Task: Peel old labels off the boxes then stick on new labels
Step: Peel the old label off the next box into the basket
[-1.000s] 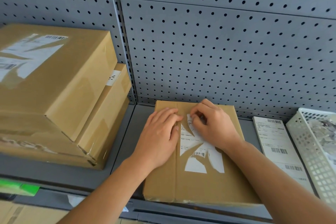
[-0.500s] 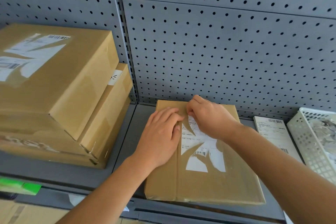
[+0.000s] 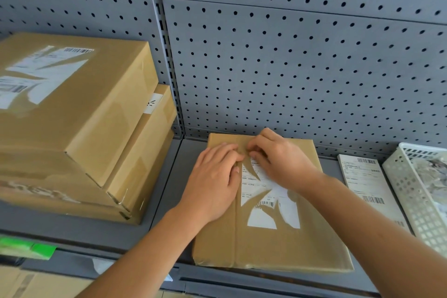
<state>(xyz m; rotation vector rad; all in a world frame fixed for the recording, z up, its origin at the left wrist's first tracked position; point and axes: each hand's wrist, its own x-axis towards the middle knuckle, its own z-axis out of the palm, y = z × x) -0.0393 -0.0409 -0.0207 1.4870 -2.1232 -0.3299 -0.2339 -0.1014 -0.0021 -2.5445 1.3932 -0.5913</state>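
Cardboard box (image 3: 266, 247) lies under both hands. Your left hand (image 3: 212, 184) stays flat, fingers straight, pressing the lid just left of the torn old label (image 3: 262, 185). Your right hand (image 3: 284, 161) has crept up to the label's top edge, fingers curled, pinching it. Peeling continues, and white remnants stay stuck below the grip.

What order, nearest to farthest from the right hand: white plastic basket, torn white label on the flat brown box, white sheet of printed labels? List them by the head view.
1. Torn white label, pinched by the right hand.
2. White sheet of printed labels, lying further right.
3. White plastic basket, far right edge.
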